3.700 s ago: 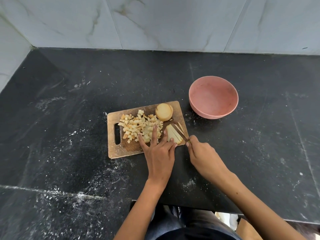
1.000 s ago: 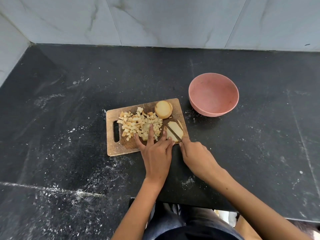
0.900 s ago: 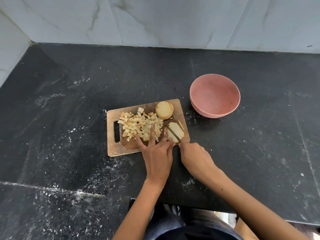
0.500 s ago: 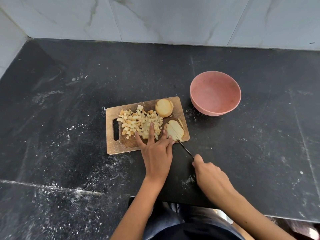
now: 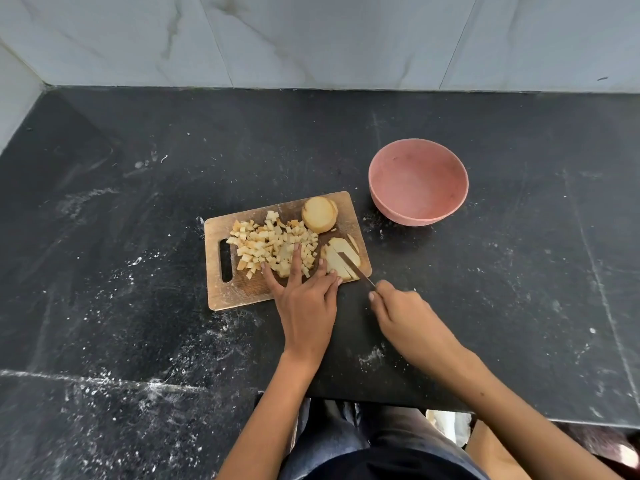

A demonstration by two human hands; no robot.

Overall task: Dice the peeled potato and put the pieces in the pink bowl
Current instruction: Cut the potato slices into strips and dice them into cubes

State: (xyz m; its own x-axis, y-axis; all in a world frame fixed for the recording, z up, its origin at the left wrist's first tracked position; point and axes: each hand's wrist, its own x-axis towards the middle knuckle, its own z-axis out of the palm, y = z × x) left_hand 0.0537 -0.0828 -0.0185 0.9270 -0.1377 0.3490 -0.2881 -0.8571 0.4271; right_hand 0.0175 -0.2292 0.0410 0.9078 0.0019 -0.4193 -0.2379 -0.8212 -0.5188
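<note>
Center of frame: wooden cutting board [image 5: 242, 292] on black counter [image 5: 138, 341]. Left hand [image 5: 306, 306] spread flat, fingers straight, pressing on potato slices [image 5: 337, 261] and resting among diced pieces [image 5: 273, 247]. Right hand [image 5: 398, 306] curled around knife [image 5: 355, 270], blade laid across the slices. Uncut potato chunk [image 5: 318, 214] at board's upper right corner. Pink bowl [image 5: 418, 181] right of center, beside the board.

L hand [image 5: 306, 299] flat, fingers splayed fwd; R hand [image 5: 398, 308] curled in grip, forearms angled inward.
</note>
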